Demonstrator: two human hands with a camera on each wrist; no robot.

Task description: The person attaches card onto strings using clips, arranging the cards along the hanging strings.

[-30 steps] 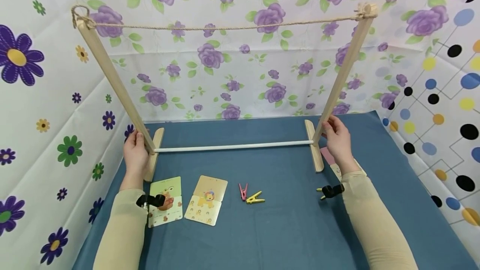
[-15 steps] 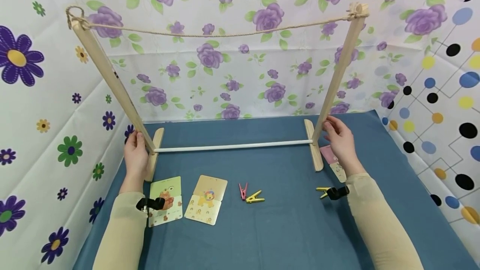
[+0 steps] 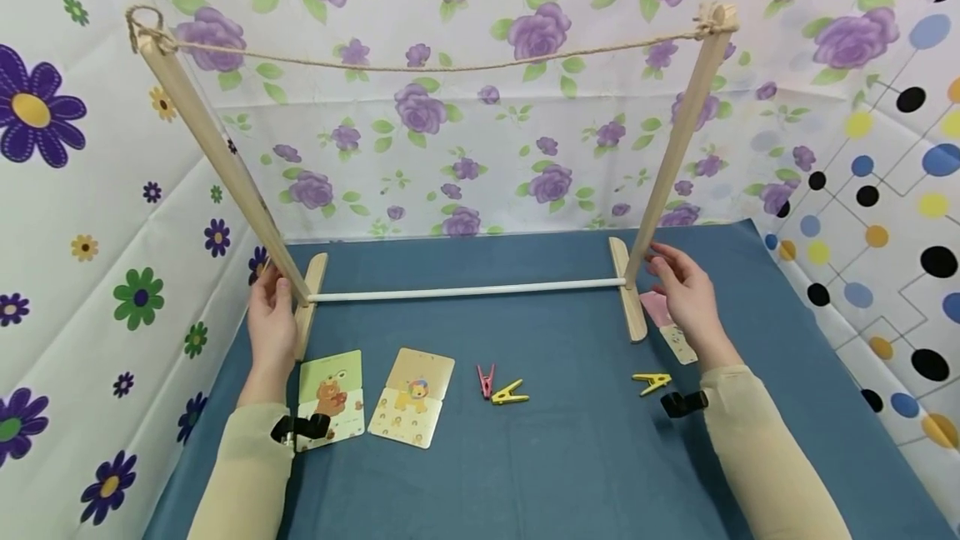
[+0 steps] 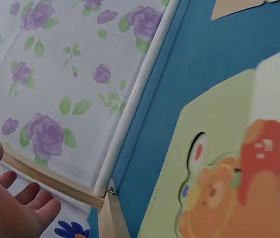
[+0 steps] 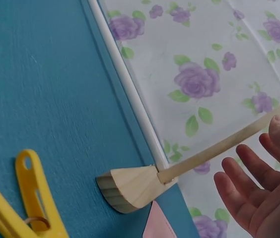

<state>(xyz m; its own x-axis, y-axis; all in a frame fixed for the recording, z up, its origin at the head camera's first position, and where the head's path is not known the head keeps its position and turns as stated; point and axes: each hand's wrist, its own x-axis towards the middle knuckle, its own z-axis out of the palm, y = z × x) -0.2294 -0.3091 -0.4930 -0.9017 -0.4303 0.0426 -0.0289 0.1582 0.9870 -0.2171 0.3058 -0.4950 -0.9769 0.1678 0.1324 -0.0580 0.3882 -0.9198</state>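
Note:
A wooden rack stands upright, its left post [image 3: 217, 152] and right post [image 3: 682, 132] joined by a white rod [image 3: 465, 292] low down and a sagging twine [image 3: 420, 69] at the top. Beside the lower left post is my left hand [image 3: 272, 323], its fingers loosely spread and gripping nothing in the left wrist view. My right hand [image 3: 688, 294] is at the lower right post, with fingertips close to the wood. Seen from the right wrist, its fingers [image 5: 239, 193] are relaxed and parted around nothing.
A green bear card [image 3: 330, 394] and a tan lion card [image 3: 412, 398] lie front left on the blue cloth. A pink clothespin [image 3: 486, 382] and yellow clothespin [image 3: 510, 392] lie mid-table. Another yellow clothespin [image 3: 651, 383] and a pink card [image 3: 667, 327] lie right.
Both hands have loosened from the posts; the right has drawn back to the right. The post tops shifted left, and the twine sags more.

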